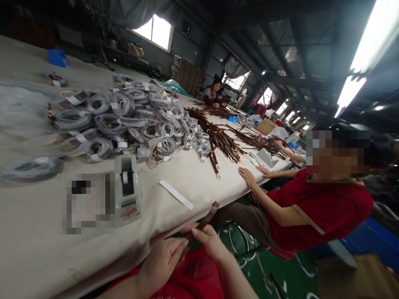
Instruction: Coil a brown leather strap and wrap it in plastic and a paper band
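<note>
A brown leather strap (209, 216) is held between my hands, just off the table's front edge. My left hand (163, 259) has its fingers closed on the strap's lower part. Further right, my right hand (209, 241) pinches the strap with the thumb on top, and the strap's end sticks out beyond it. Most of the strap's lower length is hidden by my hands. Closest on the table are a white paper strip (176, 194) and a grey tape dispenser (127, 189).
Coiled straps in clear wrapping (109, 124) form a large heap. Brown straps with gold clasps (222, 139) lie beyond it. At my right sits a co-worker in a red shirt (330, 203), with hands on the table (215, 193). Another person (210, 93) is at the far side.
</note>
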`<state>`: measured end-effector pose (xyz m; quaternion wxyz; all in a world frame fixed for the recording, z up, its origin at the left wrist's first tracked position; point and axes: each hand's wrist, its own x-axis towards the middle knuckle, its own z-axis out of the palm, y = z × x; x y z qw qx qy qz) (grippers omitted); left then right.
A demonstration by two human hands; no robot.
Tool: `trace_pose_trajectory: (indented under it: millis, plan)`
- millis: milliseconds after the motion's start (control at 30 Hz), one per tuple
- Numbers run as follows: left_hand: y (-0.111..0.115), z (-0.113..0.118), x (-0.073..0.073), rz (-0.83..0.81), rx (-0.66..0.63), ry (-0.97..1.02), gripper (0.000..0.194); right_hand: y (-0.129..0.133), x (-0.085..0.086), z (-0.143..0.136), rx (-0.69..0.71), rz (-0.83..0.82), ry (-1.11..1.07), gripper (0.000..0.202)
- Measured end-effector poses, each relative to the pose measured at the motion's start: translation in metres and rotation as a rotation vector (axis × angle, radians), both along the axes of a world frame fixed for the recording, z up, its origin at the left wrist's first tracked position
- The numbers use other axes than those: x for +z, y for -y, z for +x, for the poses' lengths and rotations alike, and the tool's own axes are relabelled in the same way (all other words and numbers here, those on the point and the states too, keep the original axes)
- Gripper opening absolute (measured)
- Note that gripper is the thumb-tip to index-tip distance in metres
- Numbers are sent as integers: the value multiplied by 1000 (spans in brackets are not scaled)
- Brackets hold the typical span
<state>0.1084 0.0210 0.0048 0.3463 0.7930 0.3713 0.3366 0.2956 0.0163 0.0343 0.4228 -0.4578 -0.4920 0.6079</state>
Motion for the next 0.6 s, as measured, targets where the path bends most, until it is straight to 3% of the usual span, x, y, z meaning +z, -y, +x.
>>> trace_pose_trajectory:
  millis: [133, 267, 400, 467, 600]
  plan:
    - [-4, 2, 10, -41, -9, 57, 46, 3, 25, -5, 34, 127, 146, 43]
    - [-8, 0, 43, -63, 17, 89, 52, 0, 40, -6, 72, 246, 228, 43]
    - [-8, -1, 75, -138, -105, 52, 55, -16, 45, 5, -244, 209, -30, 54]
    - [-11, 2, 86, -166, -113, 49, 56, -20, 55, 7, -309, 267, 34, 54]
    - [-26, 10, 99, -87, -8, 76, 56, -15, 81, -2, -41, 418, 357, 47]
